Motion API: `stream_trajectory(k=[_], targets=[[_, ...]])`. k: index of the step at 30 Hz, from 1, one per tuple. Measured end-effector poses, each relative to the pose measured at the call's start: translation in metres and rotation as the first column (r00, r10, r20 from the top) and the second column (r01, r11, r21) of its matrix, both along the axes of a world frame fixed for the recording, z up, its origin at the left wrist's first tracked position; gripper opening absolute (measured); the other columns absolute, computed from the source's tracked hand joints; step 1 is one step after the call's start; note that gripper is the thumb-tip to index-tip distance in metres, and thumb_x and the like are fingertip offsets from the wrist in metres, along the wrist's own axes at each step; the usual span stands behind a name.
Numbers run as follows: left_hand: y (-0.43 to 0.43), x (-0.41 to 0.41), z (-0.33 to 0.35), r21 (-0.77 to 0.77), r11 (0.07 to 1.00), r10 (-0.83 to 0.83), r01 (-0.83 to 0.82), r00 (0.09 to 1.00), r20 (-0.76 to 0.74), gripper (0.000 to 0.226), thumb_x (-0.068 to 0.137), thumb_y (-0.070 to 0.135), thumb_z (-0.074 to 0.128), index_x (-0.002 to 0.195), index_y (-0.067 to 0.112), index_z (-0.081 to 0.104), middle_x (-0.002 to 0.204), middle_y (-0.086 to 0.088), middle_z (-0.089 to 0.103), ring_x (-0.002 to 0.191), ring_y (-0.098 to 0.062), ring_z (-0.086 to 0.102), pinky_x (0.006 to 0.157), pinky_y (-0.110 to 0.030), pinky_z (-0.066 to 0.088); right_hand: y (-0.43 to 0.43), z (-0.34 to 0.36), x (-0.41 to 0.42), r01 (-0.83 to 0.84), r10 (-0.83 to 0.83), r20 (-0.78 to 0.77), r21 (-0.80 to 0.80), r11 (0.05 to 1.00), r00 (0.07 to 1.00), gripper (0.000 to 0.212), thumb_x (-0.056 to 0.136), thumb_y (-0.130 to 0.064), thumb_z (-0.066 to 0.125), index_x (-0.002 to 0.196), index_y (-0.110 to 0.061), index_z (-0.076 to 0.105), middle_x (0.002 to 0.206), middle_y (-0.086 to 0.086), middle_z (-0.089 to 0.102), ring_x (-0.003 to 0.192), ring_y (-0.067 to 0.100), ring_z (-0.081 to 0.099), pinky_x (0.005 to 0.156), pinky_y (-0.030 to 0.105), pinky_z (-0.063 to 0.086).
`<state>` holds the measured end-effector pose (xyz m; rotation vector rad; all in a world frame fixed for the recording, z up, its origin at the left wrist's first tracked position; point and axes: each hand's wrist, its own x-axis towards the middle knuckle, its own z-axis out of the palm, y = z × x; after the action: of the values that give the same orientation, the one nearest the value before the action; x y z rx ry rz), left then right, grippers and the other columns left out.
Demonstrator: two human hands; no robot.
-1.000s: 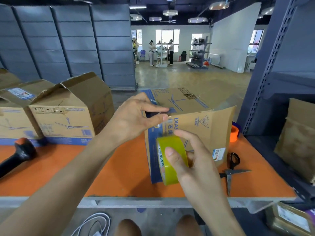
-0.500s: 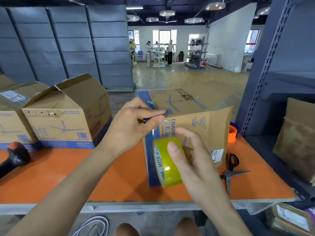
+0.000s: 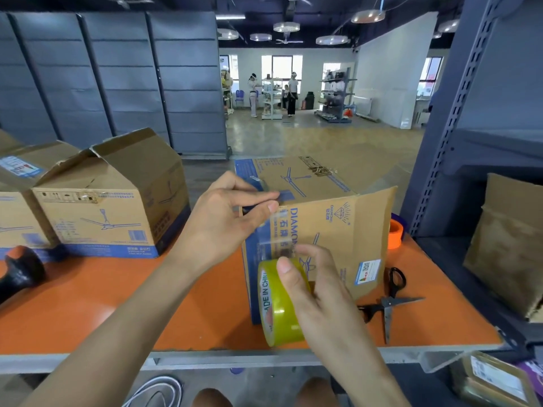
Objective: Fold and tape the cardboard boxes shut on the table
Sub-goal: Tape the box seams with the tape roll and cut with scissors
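A brown cardboard box [image 3: 346, 230] with blue print stands on the orange table [image 3: 102, 304], its near flap raised at the right. My left hand [image 3: 226, 218] pinches the free end of clear tape at the box's top near edge. My right hand [image 3: 317, 292] grips a yellow-green tape roll [image 3: 276, 306] in front of the box's near face. A strip of clear tape [image 3: 277, 239] runs from the roll up to my left fingers.
Two more cardboard boxes [image 3: 111, 201] stand at the left. Black scissors [image 3: 390, 301] lie open to the right of the box, an orange tape roll [image 3: 395, 233] behind it. A black tool [image 3: 20, 271] lies at far left. A grey shelf upright [image 3: 440, 142] rises on the right.
My right hand has drawn the roll down and away from my left hand, so the clear strip between them has grown longer. My left hand stays at the box's top edge.
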<state>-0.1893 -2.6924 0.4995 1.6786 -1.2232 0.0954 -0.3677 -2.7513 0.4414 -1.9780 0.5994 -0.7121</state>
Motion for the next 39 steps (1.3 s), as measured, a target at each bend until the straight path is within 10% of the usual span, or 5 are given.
stream_trajectory(k=[3, 7, 14, 20, 39], targets=[[-0.001, 0.001, -0.001, -0.006, 1.0, -0.001, 0.001, 1.0, 0.001, 0.029, 0.088, 0.043, 0.072, 0.114, 0.033, 0.078, 0.104, 0.008, 0.058, 0.1, -0.017, 0.064, 0.098, -0.044, 0.052, -0.008, 0.004, -0.003, 0.031, -0.03, 0.015, -0.03, 0.999, 0.999, 0.037, 0.087, -0.077, 0.027, 0.118, -0.061, 0.039, 0.101, -0.044, 0.057, 0.101, -0.021, 0.049, 0.076, 0.002, 0.035], [-0.003, 0.0, -0.004, 0.002, 1.0, 0.018, -0.018, 1.0, 0.006, 0.027, 0.089, 0.042, 0.071, 0.115, 0.035, 0.077, 0.105, 0.011, 0.056, 0.107, -0.011, 0.061, 0.103, -0.04, 0.05, -0.041, 0.019, -0.001, 0.28, -0.238, 0.176, -0.276, 0.92, 0.955, 0.028, 0.102, -0.038, 0.05, 0.128, -0.032, 0.058, 0.111, -0.01, 0.057, 0.097, -0.007, 0.054, 0.081, 0.001, 0.037], [0.001, -0.004, -0.002, 0.027, 0.999, 0.038, -0.039, 0.999, 0.027, 0.028, 0.093, 0.039, 0.068, 0.118, 0.032, 0.076, 0.106, 0.013, 0.054, 0.113, -0.005, 0.056, 0.107, -0.032, 0.045, -0.08, 0.024, 0.002, 0.451, -0.362, 0.269, -0.536, 0.714, 0.892, 0.024, 0.09, -0.019, 0.067, 0.111, -0.011, 0.057, 0.115, 0.005, 0.052, 0.104, 0.031, 0.053, 0.092, 0.042, 0.045], [0.002, -0.008, 0.001, 0.042, 0.998, 0.052, -0.053, 0.998, 0.026, 0.027, 0.093, 0.037, 0.069, 0.119, 0.029, 0.076, 0.107, 0.009, 0.054, 0.113, -0.004, 0.056, 0.107, -0.029, 0.045, -0.099, 0.035, -0.001, 0.355, -0.296, 0.215, -0.344, 0.869, 0.931, 0.034, 0.09, -0.027, 0.073, 0.101, -0.034, 0.041, 0.08, -0.006, 0.063, 0.078, 0.004, 0.058, 0.062, 0.009, 0.039], [-0.003, -0.008, 0.003, 0.04, 0.998, 0.052, -0.053, 0.998, 0.029, 0.022, 0.095, 0.03, 0.071, 0.116, 0.034, 0.076, 0.102, 0.009, 0.052, 0.102, -0.004, 0.057, 0.103, -0.026, 0.046, -0.114, 0.041, -0.01, 0.231, -0.162, 0.248, -0.28, 0.932, 0.955, 0.027, 0.092, -0.015, 0.072, 0.09, -0.036, 0.054, 0.088, -0.018, 0.066, 0.074, 0.012, 0.066, 0.077, 0.047, 0.059]])
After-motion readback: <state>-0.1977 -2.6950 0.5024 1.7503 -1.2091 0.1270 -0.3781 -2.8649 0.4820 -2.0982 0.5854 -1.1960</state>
